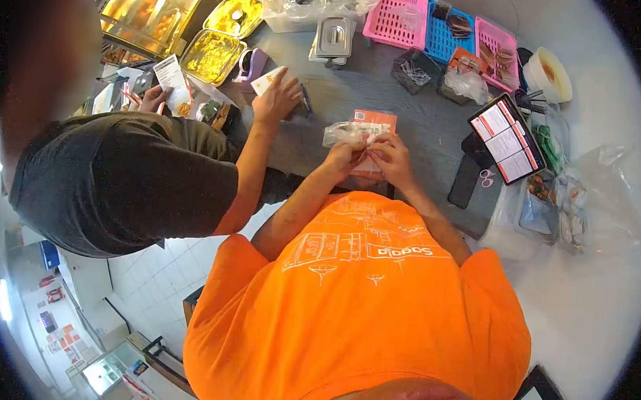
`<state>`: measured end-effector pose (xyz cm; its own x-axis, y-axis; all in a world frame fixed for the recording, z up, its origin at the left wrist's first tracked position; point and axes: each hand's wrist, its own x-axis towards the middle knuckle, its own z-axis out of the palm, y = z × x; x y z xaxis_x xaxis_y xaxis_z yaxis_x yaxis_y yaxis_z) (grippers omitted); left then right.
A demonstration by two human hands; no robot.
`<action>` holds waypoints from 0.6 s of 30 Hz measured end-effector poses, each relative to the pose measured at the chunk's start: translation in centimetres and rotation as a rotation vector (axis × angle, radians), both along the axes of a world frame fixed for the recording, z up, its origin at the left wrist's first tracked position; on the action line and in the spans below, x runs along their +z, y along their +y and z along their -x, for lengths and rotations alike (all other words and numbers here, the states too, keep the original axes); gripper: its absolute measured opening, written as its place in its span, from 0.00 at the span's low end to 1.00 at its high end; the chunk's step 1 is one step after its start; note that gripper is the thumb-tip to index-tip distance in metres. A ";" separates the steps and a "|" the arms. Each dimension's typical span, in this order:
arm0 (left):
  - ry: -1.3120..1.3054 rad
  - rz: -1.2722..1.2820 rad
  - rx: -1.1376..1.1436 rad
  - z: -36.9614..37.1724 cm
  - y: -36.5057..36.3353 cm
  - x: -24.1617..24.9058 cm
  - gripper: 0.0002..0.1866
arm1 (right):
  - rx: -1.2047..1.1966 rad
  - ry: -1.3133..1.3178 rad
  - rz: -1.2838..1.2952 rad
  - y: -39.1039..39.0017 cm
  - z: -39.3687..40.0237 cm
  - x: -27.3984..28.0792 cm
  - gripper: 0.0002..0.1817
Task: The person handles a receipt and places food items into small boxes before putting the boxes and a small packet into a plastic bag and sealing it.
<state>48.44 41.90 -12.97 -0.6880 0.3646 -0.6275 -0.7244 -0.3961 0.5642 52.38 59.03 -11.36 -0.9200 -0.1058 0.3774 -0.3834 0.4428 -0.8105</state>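
Observation:
In the middle of the near table edge, my left hand (343,156) is closed on a crumpled clear plastic bag (342,134). Its thumb and fingers pinch the bag's gathered end. Right beside it, the bent fingers of my right hand (391,161) are closed on the same gathered part, the fingertips of both hands nearly meeting. What the bag contains is too blurred to make out. Beneath the bag and hands lies an orange and white printed paper packet (375,119), partly covered by them.
At left, a co-worker's hand (275,100) rests on a white card; the other holds a receipt (172,76). Food trays (211,55), a lidded metal container (335,37) and plastic baskets (395,17) line the back. Right are a tablet (508,139), a phone (466,180) and pink scissors (487,178).

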 end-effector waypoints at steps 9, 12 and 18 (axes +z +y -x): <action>0.058 0.027 -0.018 0.2 -0.1 -1.4 0.17 | -0.042 -0.449 0.513 -0.4 0.5 -1.2 0.09; 0.097 0.044 0.006 -0.5 0.3 -1.0 0.17 | -0.001 -0.451 0.601 0.1 1.4 -2.3 0.13; 0.105 0.055 0.006 -0.8 0.5 0.0 0.15 | 0.021 -0.406 0.715 0.1 1.5 -4.7 0.20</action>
